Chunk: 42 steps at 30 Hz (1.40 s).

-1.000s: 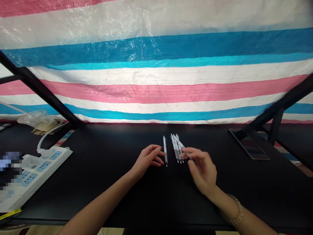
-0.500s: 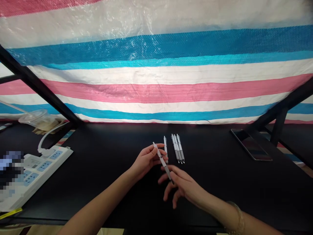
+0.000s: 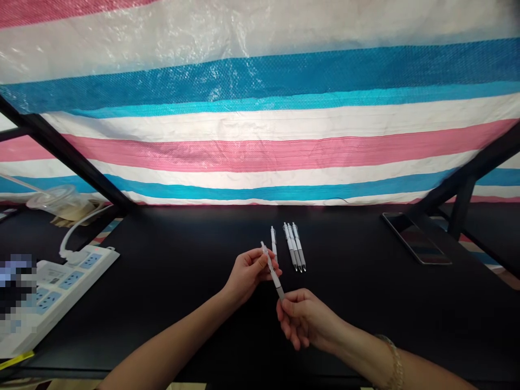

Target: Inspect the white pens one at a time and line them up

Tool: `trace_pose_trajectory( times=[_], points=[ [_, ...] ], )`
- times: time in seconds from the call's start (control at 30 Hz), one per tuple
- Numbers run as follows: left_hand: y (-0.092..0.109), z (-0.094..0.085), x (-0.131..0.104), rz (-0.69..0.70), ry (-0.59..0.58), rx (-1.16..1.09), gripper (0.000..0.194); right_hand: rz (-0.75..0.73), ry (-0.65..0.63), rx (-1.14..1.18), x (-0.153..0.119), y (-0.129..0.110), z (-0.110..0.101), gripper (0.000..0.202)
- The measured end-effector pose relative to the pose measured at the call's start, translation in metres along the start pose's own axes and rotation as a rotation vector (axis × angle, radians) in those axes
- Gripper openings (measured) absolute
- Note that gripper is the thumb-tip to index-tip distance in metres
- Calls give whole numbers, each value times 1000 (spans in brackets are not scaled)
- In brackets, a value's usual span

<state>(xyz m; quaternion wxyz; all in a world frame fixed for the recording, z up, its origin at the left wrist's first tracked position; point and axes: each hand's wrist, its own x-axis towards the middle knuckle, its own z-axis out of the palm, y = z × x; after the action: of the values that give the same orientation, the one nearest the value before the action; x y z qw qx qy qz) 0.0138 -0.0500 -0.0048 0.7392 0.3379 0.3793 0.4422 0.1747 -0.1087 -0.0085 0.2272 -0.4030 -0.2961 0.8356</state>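
Note:
Between my two hands a white and grey click pen (image 3: pixel 275 279) is held at a slant above the black table. My left hand (image 3: pixel 248 272) pinches its upper part near the clip. Lower down, my right hand (image 3: pixel 303 317) closes thumb and fingers on the grey grip, covering the pen's tip. Just behind my left fingers lies a second white pen (image 3: pixel 273 236), its lower part hidden by them. To its right, three similar white and grey pens (image 3: pixel 296 248) lie side by side, pointing toward me.
A dark-screened phone (image 3: pixel 415 238) lies at the right. At the left are a white power strip (image 3: pixel 79 284) with a plugged cable and a clear plastic cup (image 3: pixel 57 197). Black frame bars (image 3: pixel 77 154) slope at both sides; striped tarpaulin (image 3: pixel 260 154) hangs behind.
My right hand's spread fingers have closed on the pen's grey lower end. The left hand and pen have come slightly lower and to the right. The other pens lie as before.

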Motion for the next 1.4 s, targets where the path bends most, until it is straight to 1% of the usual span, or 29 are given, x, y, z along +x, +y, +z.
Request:
trace_pose_trajectory(
  times=[0.1, 0.2, 0.33, 0.4, 0.53, 0.57, 0.67, 0.77, 0.83, 0.9, 0.93, 1.0, 1.1, 1.2, 1.3, 1.4],
  points=[
    [-1, 3, -2, 6, 15, -10, 33, 8, 24, -13, 0, 1, 1, 46],
    [-2, 2, -1, 26, 23, -8, 32, -24, 22, 5, -2, 1, 0, 44],
    [-2, -2, 2, 74, 85, -12, 32, -77, -63, 69, -3, -3, -3, 42],
    [0, -3, 3, 105, 104, -24, 30, -94, -76, 43, -1, -2, -5, 42],
    [3, -3, 2, 132, 49, -44, 24, -107, -34, -12, 5, 4, -9, 38],
    [3, -3, 2, 125, 29, -54, 23, -98, -52, -3, 6, 5, -10, 39],
    [4, -3, 1, 96, -21, -111, 22, -70, -176, 33, 6, 6, -10, 41],
    [3, -3, 0, 80, -73, -166, 21, -55, -292, 144, 2, 2, -8, 39],
    [3, -2, -1, 43, -114, -154, 22, -58, -356, 214, -1, -1, -6, 38],
    [2, -2, -2, -10, -144, -104, 24, -53, -417, 228, -3, -2, -5, 34],
    [2, -1, -3, -28, -145, -70, 25, -43, -425, 224, -3, -2, -5, 31],
    [2, 0, -4, -24, -110, -3, 28, -19, -375, 213, -2, -1, -6, 30],
    [3, 3, -4, 27, -27, 61, 31, -16, -206, 165, -1, -1, -6, 38],
    [1, 6, -4, 46, 27, 81, 32, -23, -87, 80, 1, -1, -5, 42],
    [-2, 7, -6, 53, 41, 87, 32, -33, -25, 24, 1, -1, -3, 46],
    [-3, 7, -6, 71, 51, 115, 29, -74, 27, -6, 0, -1, -2, 46]
  ],
)
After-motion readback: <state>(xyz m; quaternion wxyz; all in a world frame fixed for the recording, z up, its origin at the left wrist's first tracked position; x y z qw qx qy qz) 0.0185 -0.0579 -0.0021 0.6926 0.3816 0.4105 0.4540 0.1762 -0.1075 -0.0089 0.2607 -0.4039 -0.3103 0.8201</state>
